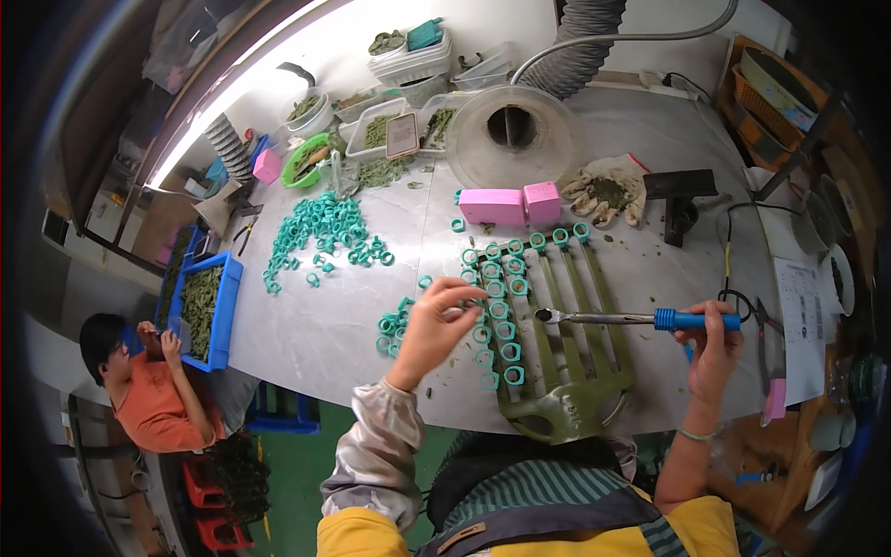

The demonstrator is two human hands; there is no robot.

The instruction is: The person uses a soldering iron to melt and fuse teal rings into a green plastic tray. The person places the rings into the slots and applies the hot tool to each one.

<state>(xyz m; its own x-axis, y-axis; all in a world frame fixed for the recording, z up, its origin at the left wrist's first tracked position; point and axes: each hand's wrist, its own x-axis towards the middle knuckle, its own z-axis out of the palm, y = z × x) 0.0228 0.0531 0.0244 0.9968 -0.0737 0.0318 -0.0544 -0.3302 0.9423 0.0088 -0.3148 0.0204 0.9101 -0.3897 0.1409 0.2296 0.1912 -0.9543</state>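
Note:
My left hand (436,327) is over the left edge of a dark green, comb-shaped frame (568,415) with several long bars. Its thumb and fingers curl together beside a column of teal rings (510,352); anything pinched there is too small to make out. In my right hand (716,351) is a soldering-iron-like tool (613,318) with a blue ribbed handle. Its metal shaft points left, and its spoon-like tip lies above the frame's bars. Teal rings sit along the frame's left bars and far end.
Many loose teal rings (318,226) are heaped at the left, a smaller group near my left hand. Pink blocks (492,206), a glove (608,188) and an extraction hood (473,153) stand beyond the frame. At far left a co-worker (167,399) sits by a blue crate (221,325).

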